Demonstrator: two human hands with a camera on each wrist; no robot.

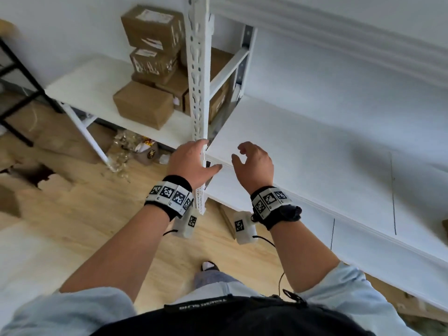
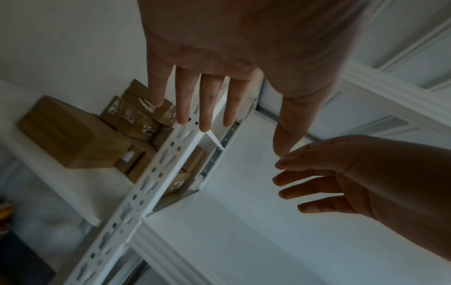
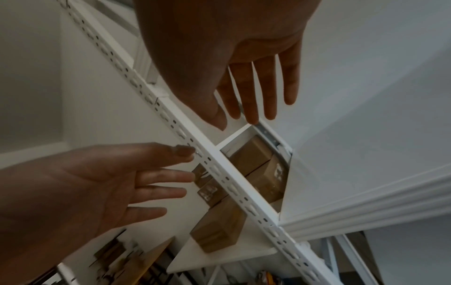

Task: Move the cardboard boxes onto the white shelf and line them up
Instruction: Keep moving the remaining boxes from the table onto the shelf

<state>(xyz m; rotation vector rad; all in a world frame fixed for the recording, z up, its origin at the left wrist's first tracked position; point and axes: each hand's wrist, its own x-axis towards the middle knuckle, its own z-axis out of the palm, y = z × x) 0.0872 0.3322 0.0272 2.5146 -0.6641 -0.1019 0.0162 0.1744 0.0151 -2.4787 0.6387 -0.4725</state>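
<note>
Both hands are up in front of the white shelf point(image 1: 97, 78) and neither one is holding anything. The left hand point(image 1: 191, 163) is right at the slotted white upright post point(image 1: 199, 69), palm forward, fingers pretty much straight and a bit spread in the left wrist view; from the head view it looks like it's up against the post, but I can't tell for sure if it's actually touching. The right hand point(image 1: 254, 166) is just beside it, over the edge of the big white panel point(image 1: 327, 146) to the right of the post, fingers loosely bent and apart, thumb out, nothing in it either. The cardboard boxes point(image 1: 155, 69) are already sitting on the shelf, bunched at its right end next to the post: one plain box point(image 1: 143, 105) at the front edge, and behind it a pile with a labelled top box point(image 1: 152, 27) resting on another taped one. A couple more show through the frame behind the post. They're stacked and angled, not in a neat row. Down on the wooden floor point(image 1: 84, 214) under the shelf there's some crinkly plastic packaging point(image 1: 123, 146) and a brownish cap point(image 1: 149, 156), and a black frame point(image 1: 19, 88) stands off to the left.
</note>
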